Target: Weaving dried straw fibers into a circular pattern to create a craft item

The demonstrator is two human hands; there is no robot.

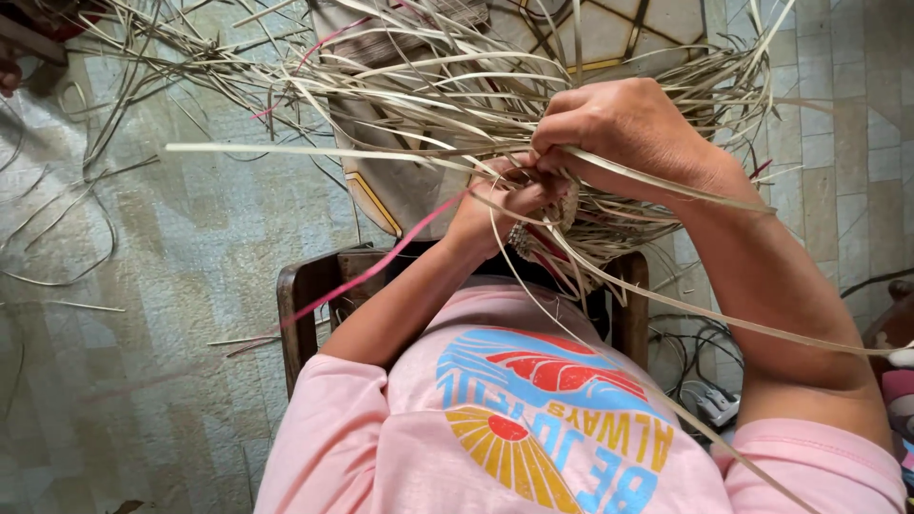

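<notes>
Woven piece point(547, 228) of pale reed strips, small and half hidden, held between both hands above a dark wooden chair point(303, 295), close to the chest in a pink printed shirt point(495, 438). Left hand point(500, 205) curled tight around its lower edge, fingers closed. Right hand point(619, 128) clenched over the top, pinching loose pale strips point(400, 90) fanning outward in every direction. One pink strip point(381, 262) slanting down-left past the left forearm. More stray strips scattered over the tiled floor point(171, 247).
</notes>
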